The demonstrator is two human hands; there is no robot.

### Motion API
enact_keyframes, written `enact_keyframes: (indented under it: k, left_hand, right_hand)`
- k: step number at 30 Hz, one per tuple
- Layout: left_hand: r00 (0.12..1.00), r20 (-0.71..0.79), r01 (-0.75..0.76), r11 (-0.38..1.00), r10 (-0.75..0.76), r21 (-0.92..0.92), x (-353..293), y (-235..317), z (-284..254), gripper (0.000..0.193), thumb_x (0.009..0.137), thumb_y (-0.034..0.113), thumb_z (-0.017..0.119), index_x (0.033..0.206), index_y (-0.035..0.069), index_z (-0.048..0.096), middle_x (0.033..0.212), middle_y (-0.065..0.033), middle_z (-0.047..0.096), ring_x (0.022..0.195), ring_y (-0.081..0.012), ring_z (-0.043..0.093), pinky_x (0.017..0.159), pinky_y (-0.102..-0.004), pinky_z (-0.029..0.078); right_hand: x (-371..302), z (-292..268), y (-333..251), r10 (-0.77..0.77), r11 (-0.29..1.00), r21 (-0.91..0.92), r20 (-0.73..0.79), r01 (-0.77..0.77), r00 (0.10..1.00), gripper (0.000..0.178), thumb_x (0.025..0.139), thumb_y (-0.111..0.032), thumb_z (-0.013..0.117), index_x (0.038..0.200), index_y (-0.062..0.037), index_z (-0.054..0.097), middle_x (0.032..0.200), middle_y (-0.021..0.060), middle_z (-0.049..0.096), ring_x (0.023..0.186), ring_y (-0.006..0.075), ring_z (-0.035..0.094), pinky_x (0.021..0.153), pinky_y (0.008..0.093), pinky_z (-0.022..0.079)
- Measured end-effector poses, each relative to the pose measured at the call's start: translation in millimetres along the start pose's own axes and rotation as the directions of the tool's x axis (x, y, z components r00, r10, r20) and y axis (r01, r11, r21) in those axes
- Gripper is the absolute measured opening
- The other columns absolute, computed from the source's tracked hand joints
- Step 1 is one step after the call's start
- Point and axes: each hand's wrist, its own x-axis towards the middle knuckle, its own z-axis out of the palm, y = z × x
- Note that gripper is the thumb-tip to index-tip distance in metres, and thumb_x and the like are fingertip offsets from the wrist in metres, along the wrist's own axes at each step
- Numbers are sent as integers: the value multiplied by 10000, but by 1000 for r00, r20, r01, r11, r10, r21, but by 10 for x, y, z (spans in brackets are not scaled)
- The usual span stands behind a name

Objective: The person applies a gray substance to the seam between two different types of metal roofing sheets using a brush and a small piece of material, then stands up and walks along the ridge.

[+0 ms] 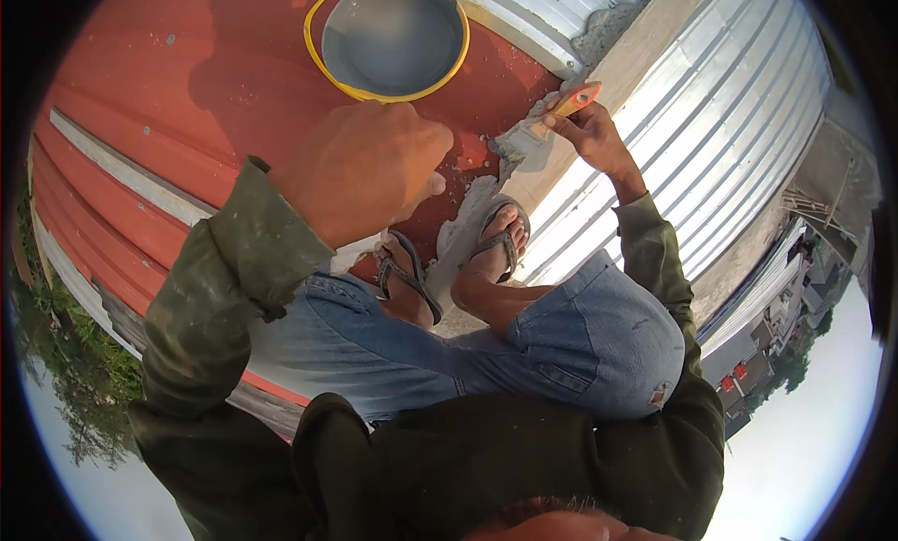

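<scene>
Brush (540, 129), likely light, best held by stiff handle (580, 98), pinched in right grip (596, 141) near red roof's (122, 101) edge, left grip's (365, 162) closure unclear.

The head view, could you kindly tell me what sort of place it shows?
Most likely an outdoor rooftop: red ridged metal sheeting and silvery corrugated metal sheeting lie either side of a pale flat ledge, with green trees beyond.

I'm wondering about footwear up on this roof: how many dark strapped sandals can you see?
2. One sandal is on the left foot; the other sandal is on the right foot. The feet partly cover both.
</scene>
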Motion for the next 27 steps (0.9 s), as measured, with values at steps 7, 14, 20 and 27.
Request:
enact_keyframes:
  k: [7,14,20,27]
  left_hand:
    - [965,-153,179,959,-215,-219,-438,167,-351,254,762,226,672,879,17,587,670,-123,585,603,-272,588,560,-349,426]
    - [951,-191,209,961,-243,-182,-503,81,-347,287,763,242,677,904,9,587,684,-118,599,587,-252,574,570,-341,423]
    - [958,-170,200,964,-230,-175,-475,74,-367,295,765,254,675,900,8,586,657,-117,587,574,-248,566,561,-337,420]
    - [953,-238,144,970,-189,-194,-462,75,-346,301,761,255,677,892,1,584,639,-126,576,554,-242,558,547,-326,416]
  right_hand:
    - [294,293,122,-44,952,-274,310,133,950,159,842,-75,616,978,-22,554,875,73,598,835,170,578,763,309,465]
    - [413,547,137,-128,892,-328,479,312,868,189,831,-108,608,986,-21,544,872,142,598,825,284,591,726,370,459]
    - [367,584,263,-166,821,-406,501,400,849,240,798,-97,601,1014,-54,507,962,168,584,889,372,562,747,423,450]
    - [443,620,257,-60,836,-409,594,365,802,229,799,-99,590,1007,-53,507,963,164,562,949,355,538,789,425,440]
